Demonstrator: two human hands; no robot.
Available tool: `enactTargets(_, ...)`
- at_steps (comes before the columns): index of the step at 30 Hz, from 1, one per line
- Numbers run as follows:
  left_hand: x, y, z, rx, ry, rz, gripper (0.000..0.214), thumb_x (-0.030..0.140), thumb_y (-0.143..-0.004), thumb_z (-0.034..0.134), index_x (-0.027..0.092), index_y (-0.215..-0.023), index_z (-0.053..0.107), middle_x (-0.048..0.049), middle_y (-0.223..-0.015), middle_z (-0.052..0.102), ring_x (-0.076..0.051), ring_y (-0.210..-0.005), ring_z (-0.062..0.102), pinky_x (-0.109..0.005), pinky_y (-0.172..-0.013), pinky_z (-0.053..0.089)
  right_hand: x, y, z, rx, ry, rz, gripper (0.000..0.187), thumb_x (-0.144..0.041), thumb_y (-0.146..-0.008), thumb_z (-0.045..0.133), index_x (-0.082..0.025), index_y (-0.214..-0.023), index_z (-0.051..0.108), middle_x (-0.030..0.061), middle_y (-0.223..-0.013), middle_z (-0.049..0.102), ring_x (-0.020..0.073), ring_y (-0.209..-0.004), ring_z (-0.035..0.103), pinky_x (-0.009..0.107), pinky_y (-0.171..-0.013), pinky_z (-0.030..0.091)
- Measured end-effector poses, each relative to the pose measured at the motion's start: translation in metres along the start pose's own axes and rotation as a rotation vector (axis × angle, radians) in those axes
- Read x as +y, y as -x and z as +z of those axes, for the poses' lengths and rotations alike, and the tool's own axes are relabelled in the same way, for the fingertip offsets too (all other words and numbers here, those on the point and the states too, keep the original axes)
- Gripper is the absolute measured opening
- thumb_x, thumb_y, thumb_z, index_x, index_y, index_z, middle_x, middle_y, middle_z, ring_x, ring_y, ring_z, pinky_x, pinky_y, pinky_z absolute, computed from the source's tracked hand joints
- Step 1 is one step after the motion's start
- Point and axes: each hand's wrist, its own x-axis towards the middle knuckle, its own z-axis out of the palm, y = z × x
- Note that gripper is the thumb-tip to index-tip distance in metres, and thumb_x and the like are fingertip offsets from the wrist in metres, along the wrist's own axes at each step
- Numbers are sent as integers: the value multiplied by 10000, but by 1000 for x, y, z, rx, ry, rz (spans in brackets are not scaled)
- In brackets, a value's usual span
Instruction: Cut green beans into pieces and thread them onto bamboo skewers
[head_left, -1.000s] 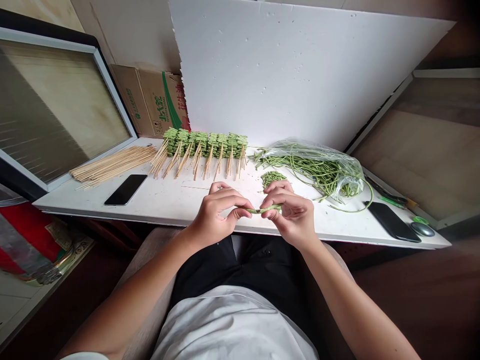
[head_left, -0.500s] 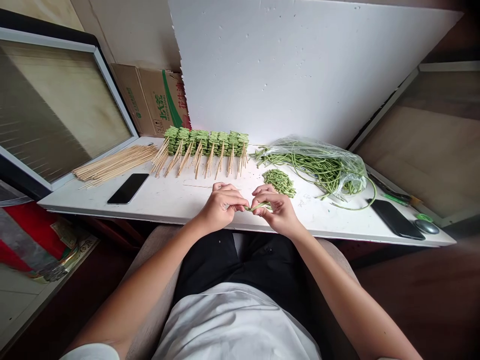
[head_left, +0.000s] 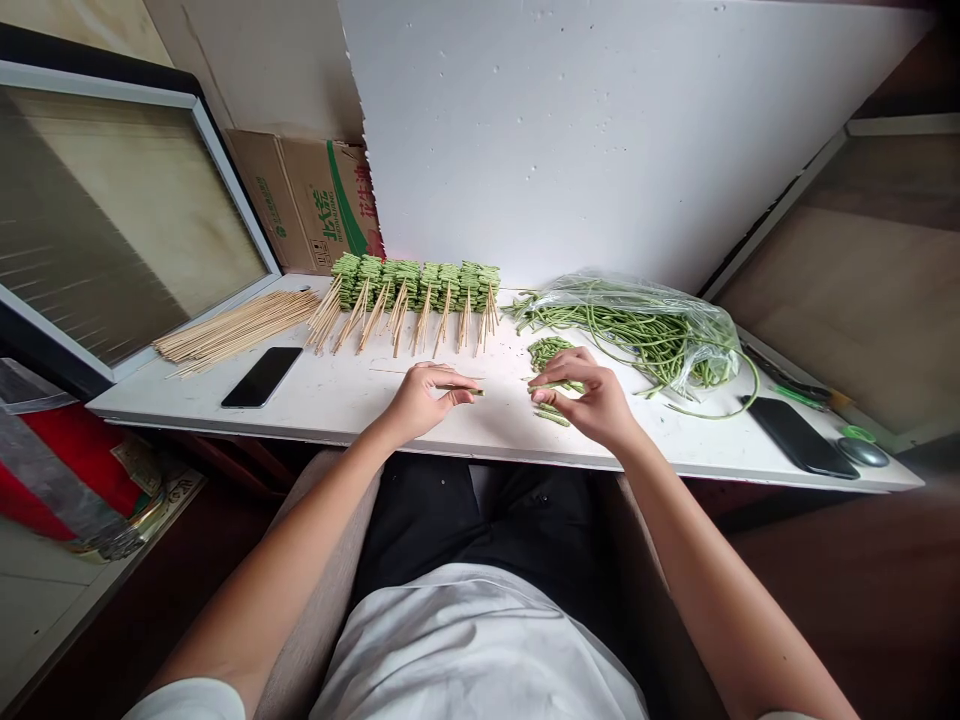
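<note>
My left hand [head_left: 427, 400] is closed in a pinch on a short green bean piece [head_left: 478, 391], whose cut end shows past the fingertips. A gap to the right of it, my right hand [head_left: 589, 395] curls thumb and forefinger round another bit of green bean [head_left: 559, 385], partly hidden by the fingers. Just under that hand lie cut bean pieces [head_left: 553, 414]. Behind it is a pile of short bean pieces [head_left: 547, 350], half covered by the fingers. Long green beans [head_left: 637, 335] spill from a clear plastic bag [head_left: 709, 335] at the back right.
Bean skewers [head_left: 416, 285] stand stacked along the back, sticks toward me. Bare bamboo sticks [head_left: 236, 325] lie at left beside a black phone [head_left: 262, 377]. At right are another dark phone [head_left: 799, 438] and a rounded grey object [head_left: 864, 452]. A cardboard box [head_left: 300, 200] stands behind.
My hands have moved apart, left hand leftward and right hand rightward. The bean between them is now in separate pieces, and cut pieces show below my right hand.
</note>
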Motion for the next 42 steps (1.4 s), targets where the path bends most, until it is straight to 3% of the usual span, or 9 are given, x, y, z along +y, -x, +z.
enactTargets(5,2,5,6,39,-51,-92,265,381,-845,885,267,-1081,849,-79,-1033,833,-267,-983,766,-433,-982,584,50,4,-22,-71,376,38,327,-579,-795,873,-254,-835,855,104,-819,748,330,-975,572,495,-897,461)
enactTargets(11,6,7,10,42,-165,-20,377,344,-887,857,282,-1249,775,-49,-950,834,-256,-975,756,-471,-1055,505,82,14,-20,-122,455,83,207,-437,-841,843,-235,-890,854,87,-823,759,302,-922,602,492,-944,432)
enactTargets(15,9,7,14,81,-189,12,395,315,-872,874,281,-1249,761,-32,-946,836,-242,-944,751,-449,-1033,477,71,10,-18,-56,433,45,226,-444,-835,852,-239,-929,846,98,-869,768,324,-968,584,498,-928,446)
enactTargets(19,12,9,22,109,-204,32,430,285,-867,877,269,-1276,742,-41,-956,841,-250,-955,735,-420,-964,499,42,4,-9,-28,346,43,319,-515,-844,850,-246,-1017,838,98,-933,770,335,-1021,575,503,-923,466)
enactTargets(23,21,12,29,138,-204,59,426,317,-902,844,262,-1306,721,-53,-967,843,-247,-980,743,-401,-925,524,9,5,15,-108,101,77,455,-577,-822,860,-259,-1144,807,84,-975,776,303,-1055,608,418,-842,509)
enactTargets(26,31,14,33,164,-172,115,390,328,-946,802,259,-1319,707,-46,-975,844,-216,-942,774,-398,-948,539,-7,9,35,-110,-141,92,388,-548,-847,851,-260,-1103,806,79,-1014,780,256,-1006,657,389,-829,532)
enactTargets(30,44,16,35,207,-82,133,372,326,-969,775,247,-1325,702,-62,-1021,841,-202,-934,801,-374,-933,597,-13,12,50,-23,-409,129,306,-487,-825,888,-258,-1013,812,68,-987,761,226,-954,683,394,-863,562)
enactTargets(34,50,18,36,221,-24,131,387,300,-949,795,251,-1323,709,-67,-1047,838,-210,-916,808,-376,-926,642,-12,11,52,-56,-637,197,273,-455,-821,896,-256,-985,803,43,-940,728,200,-875,692,381,-810,588)
enactTargets(42,56,23,40,182,-31,137,589,270,-951,788,301,-1506,592,-63,-1138,827,-227,-984,810,-419,-996,652,-16,11,57,-21,-656,227,355,-516,-780,910,-238,-950,769,34,-890,683,178,-792,638,334,-702,571)
